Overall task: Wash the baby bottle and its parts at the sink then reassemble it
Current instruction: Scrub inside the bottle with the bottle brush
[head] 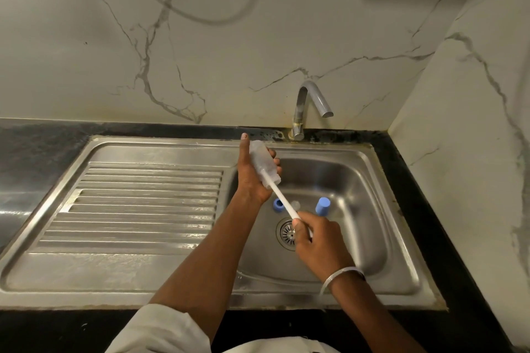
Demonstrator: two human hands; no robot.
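Observation:
My left hand (pixel 252 178) grips a clear baby bottle (pixel 263 163) over the sink basin (pixel 358 180), its open mouth tilted down toward me. A white bottle brush (pixel 282 199) runs into that mouth; its head is inside the bottle. My right hand (pixel 318 238) grips the brush handle's lower end above the drain (pixel 286 233). On the basin floor lie a blue ring (pixel 277 205), a clear teat (pixel 295 204) partly hidden behind the handle, and a blue cap (pixel 323 206) standing upright.
A steel tap (pixel 311 103) stands at the back of the basin, with no water seen running. The ribbed draining board (pixel 143 203) spreads to the left. A black counter (pixel 424 209) borders the sink, and marble walls close in behind and on the right.

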